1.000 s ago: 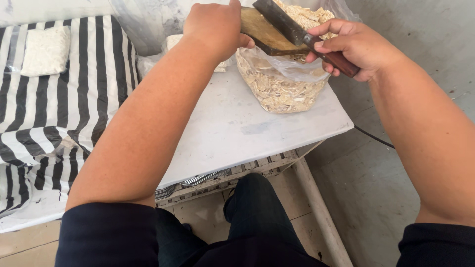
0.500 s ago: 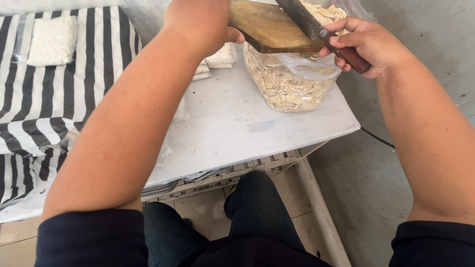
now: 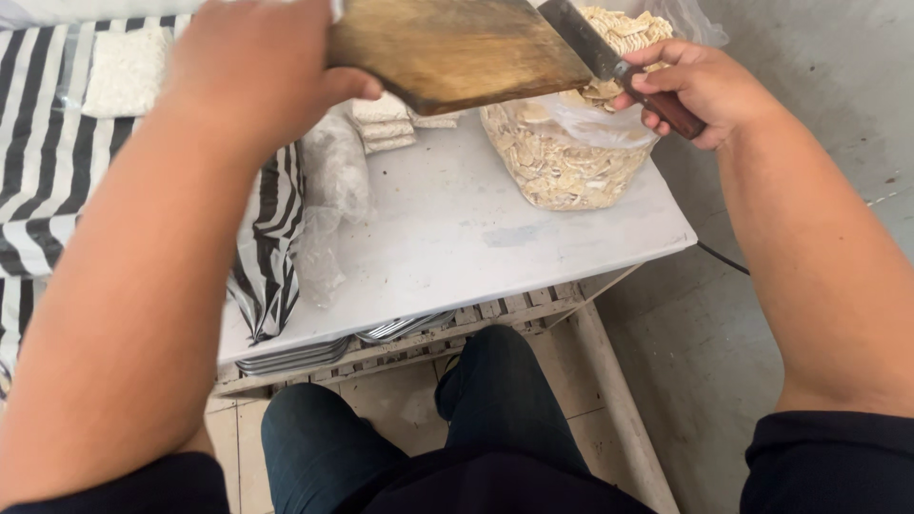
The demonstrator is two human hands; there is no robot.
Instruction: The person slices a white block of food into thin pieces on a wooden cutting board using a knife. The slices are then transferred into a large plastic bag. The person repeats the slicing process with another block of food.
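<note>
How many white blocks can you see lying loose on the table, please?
4: three stacked blocks under the wooden board, and one block on the striped cloth at far left. Others may be hidden.

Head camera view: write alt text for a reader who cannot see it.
The left hand tilts a wooden cutting board over a clear plastic bag of pale chips on a white table, while the right hand holds a cleaver against the board's edge.

The white table (image 3: 457, 238) lies bare through its middle and along its front edge. At the back right corner the clear bag of pale flakes (image 3: 562, 157) blocks passage; crumpled plastic (image 3: 328, 200) and striped cloth (image 3: 271, 247) crowd the left edge.
</note>
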